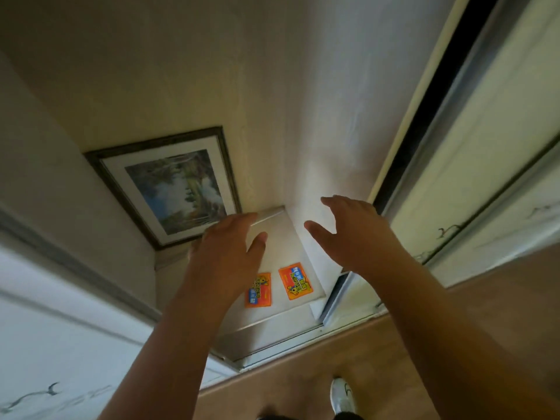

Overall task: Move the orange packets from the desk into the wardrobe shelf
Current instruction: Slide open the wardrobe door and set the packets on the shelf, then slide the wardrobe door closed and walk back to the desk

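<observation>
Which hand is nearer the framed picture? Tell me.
Left. The left hand overlaps the framed picture's lower corner in view; the right hand hangs farther right, beyond it.

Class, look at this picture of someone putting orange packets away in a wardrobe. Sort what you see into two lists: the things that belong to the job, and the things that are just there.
Part of the job:
left orange packet
right orange packet
wardrobe shelf
left hand
right hand

Just there:
framed picture
sliding door
white shoe
</observation>
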